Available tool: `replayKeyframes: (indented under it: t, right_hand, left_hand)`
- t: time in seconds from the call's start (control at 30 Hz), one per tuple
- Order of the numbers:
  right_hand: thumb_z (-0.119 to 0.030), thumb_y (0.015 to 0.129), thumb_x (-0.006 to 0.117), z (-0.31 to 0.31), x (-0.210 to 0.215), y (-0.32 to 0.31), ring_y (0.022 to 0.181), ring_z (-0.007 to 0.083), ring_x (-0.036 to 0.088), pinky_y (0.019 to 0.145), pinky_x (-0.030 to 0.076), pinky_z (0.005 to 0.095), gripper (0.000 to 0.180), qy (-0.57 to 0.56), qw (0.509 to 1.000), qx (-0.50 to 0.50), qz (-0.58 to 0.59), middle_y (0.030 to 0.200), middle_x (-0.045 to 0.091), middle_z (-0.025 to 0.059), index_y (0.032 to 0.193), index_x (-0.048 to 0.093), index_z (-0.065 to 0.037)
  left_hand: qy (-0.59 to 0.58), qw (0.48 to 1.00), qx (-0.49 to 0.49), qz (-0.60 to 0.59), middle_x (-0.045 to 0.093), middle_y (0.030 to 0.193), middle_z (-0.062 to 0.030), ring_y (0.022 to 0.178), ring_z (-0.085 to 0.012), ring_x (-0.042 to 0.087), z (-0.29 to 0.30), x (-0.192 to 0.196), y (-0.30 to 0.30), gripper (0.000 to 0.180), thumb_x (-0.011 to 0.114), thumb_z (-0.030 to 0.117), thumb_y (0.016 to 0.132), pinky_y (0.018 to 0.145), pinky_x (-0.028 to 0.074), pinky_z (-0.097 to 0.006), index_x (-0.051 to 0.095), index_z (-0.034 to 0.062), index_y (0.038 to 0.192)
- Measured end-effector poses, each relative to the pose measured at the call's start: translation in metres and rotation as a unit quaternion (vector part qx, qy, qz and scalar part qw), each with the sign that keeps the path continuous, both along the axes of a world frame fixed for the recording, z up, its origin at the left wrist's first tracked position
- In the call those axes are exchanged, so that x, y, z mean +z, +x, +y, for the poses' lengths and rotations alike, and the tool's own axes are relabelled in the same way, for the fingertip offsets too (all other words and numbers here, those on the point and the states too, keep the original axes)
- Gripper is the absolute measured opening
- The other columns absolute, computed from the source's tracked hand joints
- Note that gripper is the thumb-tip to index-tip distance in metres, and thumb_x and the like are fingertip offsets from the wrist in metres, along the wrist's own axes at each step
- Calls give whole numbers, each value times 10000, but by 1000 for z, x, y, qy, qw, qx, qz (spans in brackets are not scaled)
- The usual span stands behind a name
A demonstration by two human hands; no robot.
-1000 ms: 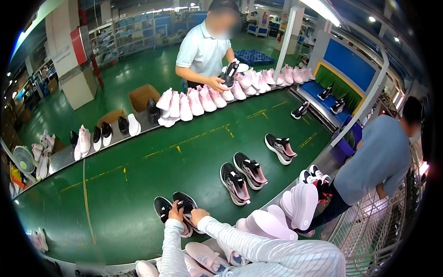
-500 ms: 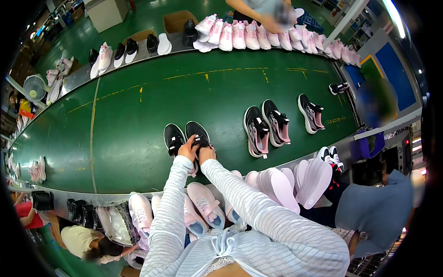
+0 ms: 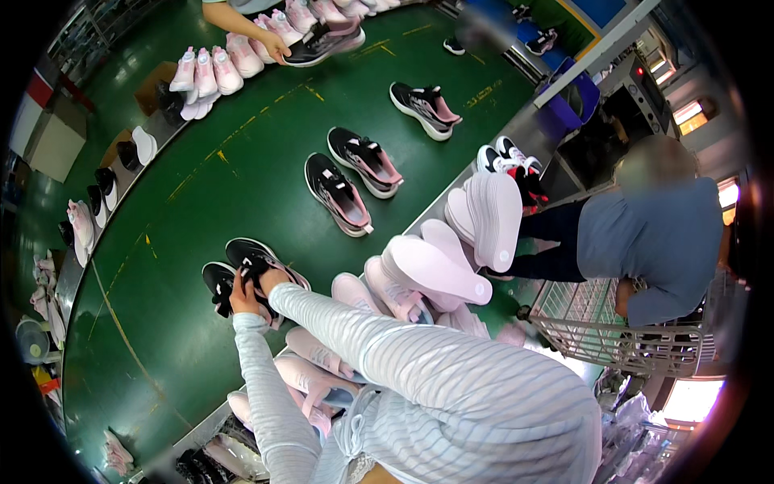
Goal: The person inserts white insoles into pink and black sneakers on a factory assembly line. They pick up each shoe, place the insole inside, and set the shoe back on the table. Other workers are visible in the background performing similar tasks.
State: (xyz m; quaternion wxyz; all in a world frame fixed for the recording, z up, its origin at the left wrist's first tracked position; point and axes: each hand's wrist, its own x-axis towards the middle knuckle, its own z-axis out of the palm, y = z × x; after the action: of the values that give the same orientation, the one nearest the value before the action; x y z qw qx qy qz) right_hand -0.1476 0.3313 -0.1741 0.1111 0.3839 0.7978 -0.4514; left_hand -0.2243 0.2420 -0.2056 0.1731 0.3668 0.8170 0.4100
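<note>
the co-worker's hand has brought 1 black shoe over the belt.

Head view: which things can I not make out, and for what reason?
Head view: black shoe under the right hand; the hand covers much of its opening.
Head view: pink shoes; the sleeves partly hide them.
Head view: co-worker across the green table; the upper edge cuts off the head.
Head view: far shoe, upper right; a blurred patch hides part.

Left hand and right hand on a black shoe, green surface beneath, pale pink soles at their three o'clock
</note>
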Motion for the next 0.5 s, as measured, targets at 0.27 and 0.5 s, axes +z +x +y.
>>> replayKeyframes:
  t: [0.27,0.5]
  right_hand:
    - [-154,745,432,-30,-12,85,995,281,435,858,327,349,282,324,926,134,142,1102,432,191,962,506,9]
    - [-189,680,529,-22,-33,106,828,291,510,727,389,361,221,307,938,122,108,818,566,125,857,529,-58]
  left_hand:
    - [96,960,126,231,493,938,-194,994,-314,425,-10,29,51,365,516,131,719,872,307,-388,435,-38,1032]
    - [-39,967,-15,-253,512,958,-39,891,-238,484,70,-89,91,321,392,410,729,754,375,-485,494,202,952]
